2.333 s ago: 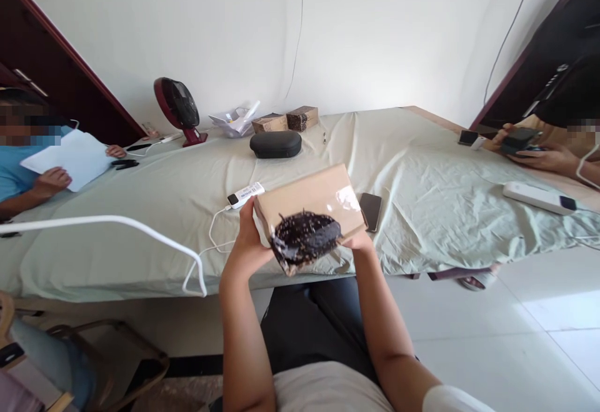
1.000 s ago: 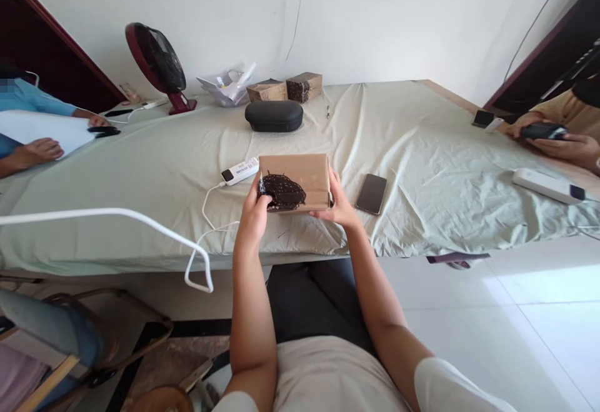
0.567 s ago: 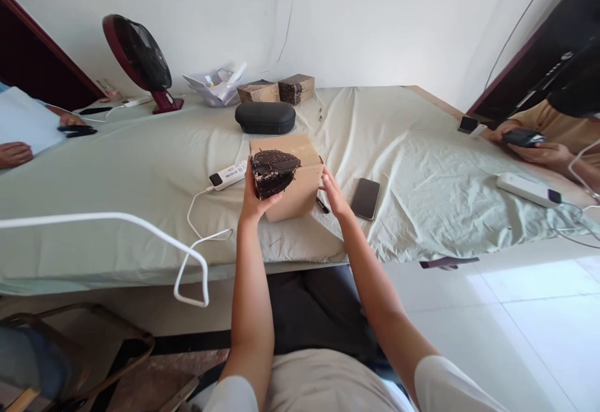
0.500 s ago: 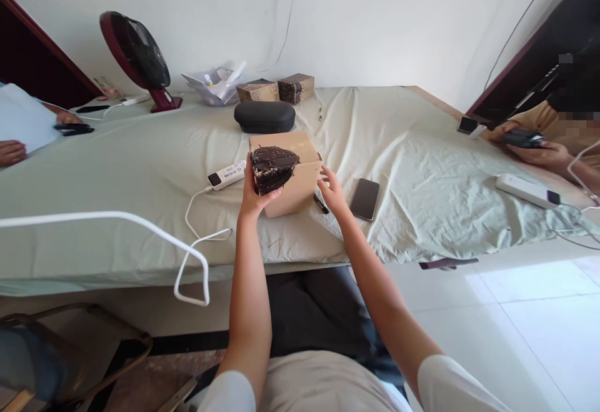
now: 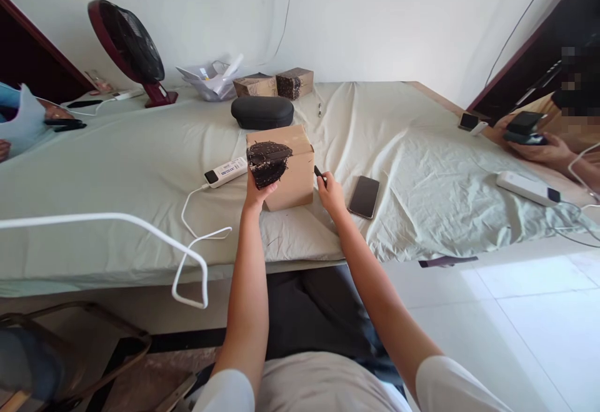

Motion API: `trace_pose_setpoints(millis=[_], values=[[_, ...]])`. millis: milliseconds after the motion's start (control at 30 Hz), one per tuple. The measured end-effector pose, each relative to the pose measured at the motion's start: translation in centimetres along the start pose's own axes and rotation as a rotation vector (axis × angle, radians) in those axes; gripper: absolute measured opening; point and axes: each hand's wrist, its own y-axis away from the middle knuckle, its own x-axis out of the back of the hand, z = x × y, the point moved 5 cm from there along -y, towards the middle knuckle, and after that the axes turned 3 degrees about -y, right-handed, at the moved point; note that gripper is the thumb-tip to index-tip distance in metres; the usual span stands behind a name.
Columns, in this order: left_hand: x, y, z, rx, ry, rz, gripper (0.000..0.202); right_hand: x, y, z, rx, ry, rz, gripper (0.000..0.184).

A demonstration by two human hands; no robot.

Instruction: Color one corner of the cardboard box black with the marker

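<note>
A brown cardboard box (image 5: pixel 293 177) sits on the cloth in front of me. Dense black scribbling (image 5: pixel 269 162) covers its near left corner, over the top and side. My left hand (image 5: pixel 257 192) grips that corner from the left, thumb on the front face and fingers mostly hidden behind. Just right of the box, my right hand (image 5: pixel 331 192) is closed around a black pen (image 5: pixel 319 174), whose upper end sticks out toward the box. A dark smartphone (image 5: pixel 364 197) lies right of my right hand.
Behind the box are a black hard case (image 5: pixel 262 112), two small cardboard boxes (image 5: pixel 295 82), a plastic basket (image 5: pixel 213 84) and a fan (image 5: pixel 135 49). White power strips (image 5: pixel 225 172) lie on the cloth. A white cable (image 5: pixel 117 216) crosses the left. People's hands (image 5: pixel 553 149) appear at both sides.
My right hand has left the box's right side and picked up the black pen from the cloth. My left hand stays on the box. The person at right has lifted a dark object.
</note>
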Motion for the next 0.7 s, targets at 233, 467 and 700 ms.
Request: trace_pose_setpoints(millis=[233, 467, 700], values=[[-0.6, 0.8, -2.6, 0.057, -0.001, -0.033, 0.131, 0.2, 0.2, -0.2, 0.085, -0.091, 0.081, 0.034], [-2.1, 1.3, -3.4, 0.091, -0.005, -0.097, 0.136, 1.0, 0.5, 0.7, 0.082, -0.133, 0.144, 0.044], [-2.0, 1.4, -4.0, 0.115, 0.036, -0.128, 0.12, 0.9, 0.0, 0.9, 0.051, -0.078, 0.143, 0.054]])
